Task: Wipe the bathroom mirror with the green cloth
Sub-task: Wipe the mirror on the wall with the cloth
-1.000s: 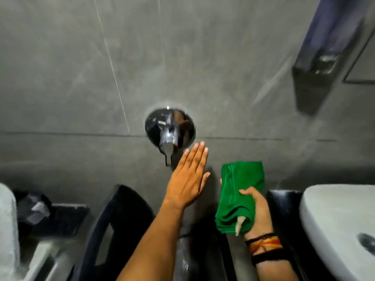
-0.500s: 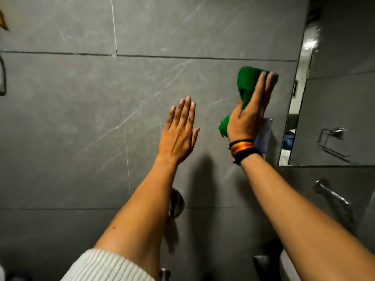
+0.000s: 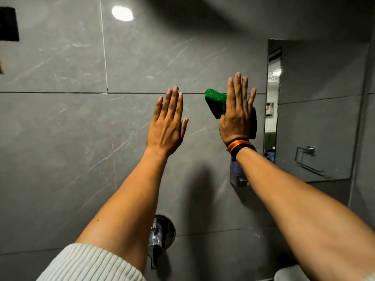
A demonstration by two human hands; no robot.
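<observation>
Two bare hands are raised flat toward a grey tiled wall [image 3: 60, 122], with a clear stretch of tile between them and plenty more open to the left. The left hand [image 3: 167, 126] is empty, fingers straight and close together, palm facing the tile. The right hand [image 3: 237, 116] is splayed flat with fingers slightly apart, pressing the green cloth [image 3: 216, 102] against the wall; the cloth sits just left of the mirror [image 3: 316, 110], near its left edge but not on the glass. The mirror's frameless rim runs vertically beside the right thumb side, its lower edge ending above the right forearm. Most of the cloth is hidden under the palm, only a folded corner and a dark strip showing. A clear wall-mounted dispenser [image 3: 238, 177] is partly covered by the right wrist, which wears a red, yellow and black wristband [image 3: 239, 146]. A chrome tap [image 3: 160, 234] pokes out between the forearms, its lower part blurred. A ribbed cream sleeve [image 3: 89, 264] is cut off at the bottom. The tiles are smooth, matt, with pale marble-like veins and thin grout lines; the cloth looks fuzzy, like terry.
</observation>
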